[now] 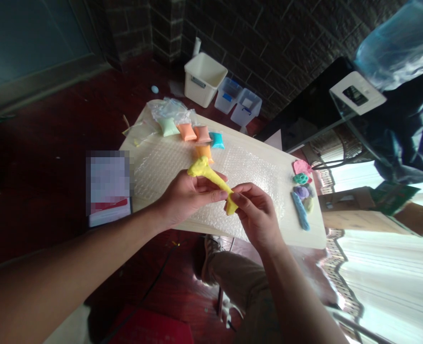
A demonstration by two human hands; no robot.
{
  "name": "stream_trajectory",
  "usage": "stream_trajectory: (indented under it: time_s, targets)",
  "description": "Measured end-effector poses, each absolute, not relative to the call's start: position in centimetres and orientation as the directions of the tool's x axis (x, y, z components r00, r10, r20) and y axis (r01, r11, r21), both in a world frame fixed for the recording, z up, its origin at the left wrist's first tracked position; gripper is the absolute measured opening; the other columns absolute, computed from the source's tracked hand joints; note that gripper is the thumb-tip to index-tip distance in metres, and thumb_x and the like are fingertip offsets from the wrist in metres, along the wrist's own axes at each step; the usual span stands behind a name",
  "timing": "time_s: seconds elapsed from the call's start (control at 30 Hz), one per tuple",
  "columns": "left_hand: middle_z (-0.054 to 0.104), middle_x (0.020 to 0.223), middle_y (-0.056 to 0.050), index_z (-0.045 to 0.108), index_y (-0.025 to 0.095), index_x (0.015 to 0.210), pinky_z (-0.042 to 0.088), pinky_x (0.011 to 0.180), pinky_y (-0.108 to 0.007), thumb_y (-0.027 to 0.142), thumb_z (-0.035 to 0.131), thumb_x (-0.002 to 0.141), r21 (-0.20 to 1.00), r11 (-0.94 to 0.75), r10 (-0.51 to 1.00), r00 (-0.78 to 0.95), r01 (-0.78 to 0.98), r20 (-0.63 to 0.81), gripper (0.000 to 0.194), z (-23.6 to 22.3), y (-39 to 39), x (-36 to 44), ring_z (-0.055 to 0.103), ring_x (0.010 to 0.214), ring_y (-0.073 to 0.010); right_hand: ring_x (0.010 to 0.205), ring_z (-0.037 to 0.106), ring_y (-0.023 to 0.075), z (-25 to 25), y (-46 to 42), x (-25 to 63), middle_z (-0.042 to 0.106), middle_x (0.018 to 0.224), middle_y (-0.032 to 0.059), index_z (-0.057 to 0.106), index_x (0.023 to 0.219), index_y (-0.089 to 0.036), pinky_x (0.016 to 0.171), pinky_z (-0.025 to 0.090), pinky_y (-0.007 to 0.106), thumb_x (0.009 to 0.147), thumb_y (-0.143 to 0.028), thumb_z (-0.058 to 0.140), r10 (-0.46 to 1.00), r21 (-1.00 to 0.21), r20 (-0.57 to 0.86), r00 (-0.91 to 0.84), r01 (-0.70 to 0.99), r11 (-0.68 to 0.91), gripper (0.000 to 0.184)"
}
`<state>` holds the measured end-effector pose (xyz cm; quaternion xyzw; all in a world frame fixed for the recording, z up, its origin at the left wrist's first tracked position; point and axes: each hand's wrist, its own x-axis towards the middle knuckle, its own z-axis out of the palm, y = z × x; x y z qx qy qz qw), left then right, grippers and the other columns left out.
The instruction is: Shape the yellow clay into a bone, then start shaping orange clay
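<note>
A stretched strip of yellow clay (211, 177) runs between my two hands above a small white table (269, 143). My left hand (186, 196) is closed on the upper, thicker end of the strip. My right hand (256, 210) pinches the lower end between thumb and fingers. Under the hands a sheet of bubble wrap (161, 162) covers the tabletop.
Small packets of coloured clay, green (168, 126), orange (186, 132) and blue (216, 140), lie at the table's far edge beside clear bags. Shaped clay pieces (302, 193) sit on the table's right end. White and clear bins (202, 79) stand on the floor by the brick wall. My knee (233, 277) is below the table.
</note>
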<state>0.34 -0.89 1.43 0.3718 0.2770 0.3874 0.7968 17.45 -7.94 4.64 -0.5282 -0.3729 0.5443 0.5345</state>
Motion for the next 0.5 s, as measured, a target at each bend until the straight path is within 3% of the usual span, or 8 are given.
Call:
stream_trajectory:
  time_s: [0.2,0.5]
  targets:
    - [0.082,0.096,-0.006,0.075,0.016,0.101,0.066,0.092,-0.039,0.029,0.1,0.063,0.836,0.417,0.811,0.561,-0.357,-0.165,0.047,1.45,-0.97,0.32,0.08,0.094,-0.0252,0.065,0.063,0.015,4.41,-8.01,17.5,0.071,0.071,-0.0005,0.075,0.087,-0.022,0.064,0.05,0.031,0.083,-0.031,0.088,0.974,-0.978,-0.181,0.136,-0.132,-0.164,0.016]
    - [0.081,0.092,-0.004,0.075,0.016,0.099,0.065,0.086,-0.035,0.023,0.102,0.06,0.796,0.454,0.802,0.572,-0.4,-0.17,0.047,1.52,-1.08,0.49,0.079,0.088,-0.0218,0.065,0.065,0.0158,4.69,-7.97,17.23,0.071,0.069,0.0001,0.073,0.085,-0.022,0.064,0.05,0.03,0.087,-0.032,0.083,0.971,-0.967,-0.206,0.125,-0.177,-0.183,0.014]
